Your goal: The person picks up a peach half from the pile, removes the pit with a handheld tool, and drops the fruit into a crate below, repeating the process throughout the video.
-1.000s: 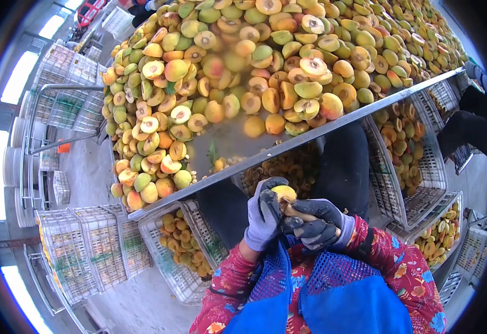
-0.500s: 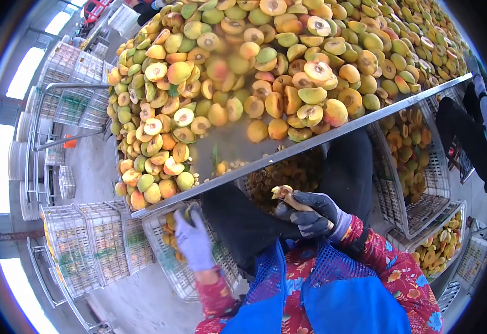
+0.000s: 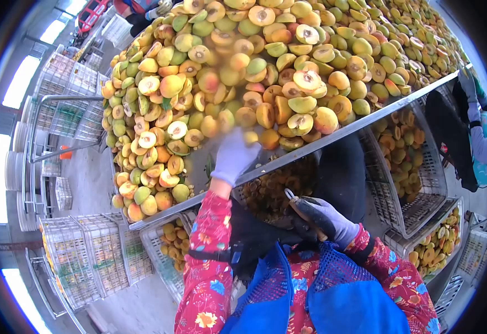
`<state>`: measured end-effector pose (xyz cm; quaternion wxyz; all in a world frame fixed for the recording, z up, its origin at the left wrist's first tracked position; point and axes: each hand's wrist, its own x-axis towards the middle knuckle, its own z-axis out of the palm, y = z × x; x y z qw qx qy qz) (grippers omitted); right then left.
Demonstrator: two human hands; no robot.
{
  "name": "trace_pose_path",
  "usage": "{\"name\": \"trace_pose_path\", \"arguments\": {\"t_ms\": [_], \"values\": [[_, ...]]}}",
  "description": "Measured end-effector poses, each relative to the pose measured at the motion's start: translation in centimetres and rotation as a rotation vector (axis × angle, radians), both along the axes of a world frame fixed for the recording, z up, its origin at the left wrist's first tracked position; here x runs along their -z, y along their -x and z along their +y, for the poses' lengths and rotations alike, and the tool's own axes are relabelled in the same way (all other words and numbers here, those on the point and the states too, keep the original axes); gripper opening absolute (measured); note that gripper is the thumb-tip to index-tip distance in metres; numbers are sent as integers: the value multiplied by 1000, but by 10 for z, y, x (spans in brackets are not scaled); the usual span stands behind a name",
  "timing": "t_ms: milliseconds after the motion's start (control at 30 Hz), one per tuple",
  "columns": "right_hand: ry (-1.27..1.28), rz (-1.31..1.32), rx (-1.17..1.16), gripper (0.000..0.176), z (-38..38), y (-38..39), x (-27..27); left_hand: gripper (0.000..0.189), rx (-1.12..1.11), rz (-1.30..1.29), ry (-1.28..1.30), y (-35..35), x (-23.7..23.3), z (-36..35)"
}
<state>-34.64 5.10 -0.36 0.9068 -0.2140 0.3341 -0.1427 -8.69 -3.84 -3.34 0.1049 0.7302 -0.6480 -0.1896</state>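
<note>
My left hand (image 3: 233, 156), in a pale lavender glove, reaches over the metal table's near rim (image 3: 332, 137). Its fingers curl round a yellow peach half (image 3: 251, 137) at the front of the fruit heap, and the hand partly hides it. Lower down, my right hand (image 3: 324, 218), gloved with dark fingertips, is closed round a pitting tool (image 3: 291, 195). The tool has a looped metal tip pointing up and left, and a wooden handle end shows below the fingers. Many halved peaches (image 3: 307, 80), some with stones, are piled on the table.
Under the rim, between my legs, lies a container of pits and fruit pieces (image 3: 279, 186). A crate (image 3: 157, 245) with peach halves stands at left; more crates (image 3: 407, 214) of halves stand at right. Stacked crates (image 3: 87, 250) are further left. A co-worker's gloved arm (image 3: 471, 103) shows at far right.
My left hand has moved from above the left crate up to the fruit heap and taken hold of a peach half. The pale piece at the tool's tip is gone, leaving the metal loop bare.
</note>
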Motion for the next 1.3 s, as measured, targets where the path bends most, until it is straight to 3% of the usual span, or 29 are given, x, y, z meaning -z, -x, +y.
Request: {"name": "trace_pose_path", "arguments": {"t_ms": [67,133,200,267,300,367,433,567,633,667,767,800,933,1000,1100,1133,1233,1300], "values": [[138,176,-3,31,0,-5,-11,52,-201,924,-119,-14,13,27],[462,211,-14,27,-2,-12,-7,50,-286,1583,-236,-34,25,62],[800,331,-53,22,-2,-22,-7,44,-344,1764,-183,-26,33,98],[1186,457,-94,21,-2,-29,-19,40,-319,1342,218,-6,53,127],[1381,524,-114,20,-2,-31,-24,39,-412,1558,162,10,27,128],[1380,562,-152,17,5,-32,-26,51,-200,1471,101,27,-6,125],[1437,646,-220,22,11,-33,-24,53,-266,1560,46,40,-15,127],[1405,611,-170,28,19,-36,-23,49,-272,1289,145,49,-13,139],[1600,459,-57,30,20,-38,-12,46,-235,1037,225,55,-19,142],[1693,378,3,31,20,-38,-10,44,-348,1135,246,63,-23,142],[370,153,-170,35,16,-33,-20,42,-372,1087,349,70,-15,146],[92,74,-283,36,5,-28,-34,41,-355,1041,359,70,-12,145],[-417,-351,-303,39,2,-14,-19,36,-126,814,455,69,-27,143],[-694,-513,-294,40,7,-13,3,32,-100,983,322,64,-23,145],[-928,-739,-236,39,13,-17,16,32,-176,1148,245,62,11,151],[-905,-712,-212,39,13,-18,15,34,-299,1276,217,62,27,154],[-677,-771,-222,40,14,-14,3,26,-290,832,352,63,-24,147],[-688,-754,-206,40,5,-16,2,39,-923,1517,332,23,6,168]]}}
